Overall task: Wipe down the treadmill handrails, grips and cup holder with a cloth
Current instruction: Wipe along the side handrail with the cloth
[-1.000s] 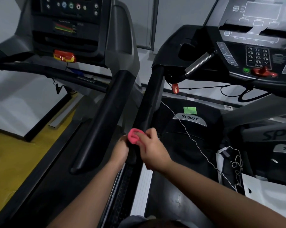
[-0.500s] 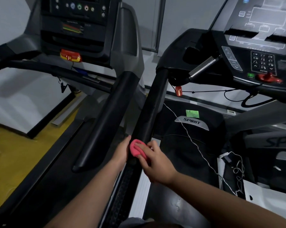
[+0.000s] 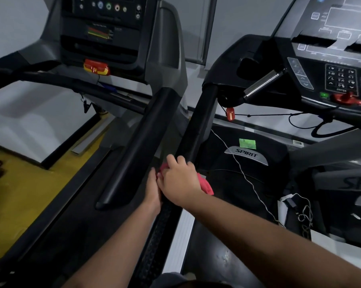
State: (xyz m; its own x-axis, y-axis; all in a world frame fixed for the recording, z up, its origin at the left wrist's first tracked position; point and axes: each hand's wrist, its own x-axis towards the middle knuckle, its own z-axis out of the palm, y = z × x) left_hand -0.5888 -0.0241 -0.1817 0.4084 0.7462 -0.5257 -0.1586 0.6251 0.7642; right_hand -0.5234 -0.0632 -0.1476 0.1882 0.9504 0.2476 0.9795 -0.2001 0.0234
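pink cloth (image 3: 205,185) on the handrail (image 3: 198,129)
right hand (image 3: 179,179) grips it against the rail, left hand (image 3: 152,192) just beside, can't tell its grip

The right hand (image 3: 179,179) is curling its fingers over the cloth (image 3: 205,185), arm stretching forward. The left hand (image 3: 153,192) is touching it alongside, its fingers mostly hiding behind it.
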